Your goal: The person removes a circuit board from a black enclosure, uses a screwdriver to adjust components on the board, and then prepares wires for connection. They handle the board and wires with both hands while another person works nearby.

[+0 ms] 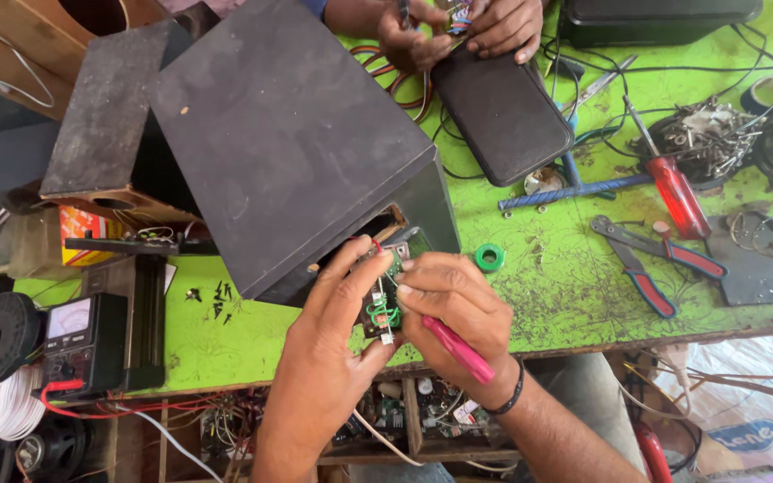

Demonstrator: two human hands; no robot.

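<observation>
Where the fingertips of both hands meet, a small circuit board (385, 300) is pinched, just in front of the open lower corner of a large dark speaker cabinet (288, 134). The board's long axis runs roughly from the cabinet opening toward the person, its far end at the opening and its near end over the table's front edge. Green wire loops and a red lead are seen on it; finer detail cannot be told.

The board is gripped by the left hand (328, 358) from the left side, thumb and forefinger closed on its edge, the other fingers curled beneath. It is touched from the right by the right hand (454, 317), whose fingers are pressed together and laid flat across its upper part. A pink-handled tool (458, 351) is tucked in that hand, slanting down to the right; its tip is hidden. A dark band is worn on the right wrist.

Farther out, a green tape roll (489, 258) lies on the scratched green table (547, 286). Red-handled pliers (650, 264) and a red screwdriver (673, 188) lie well apart to the right. A multimeter (82, 340) stands at the left edge. At the far side, another person's hands (458, 31) are busy above a black case (501, 112).
</observation>
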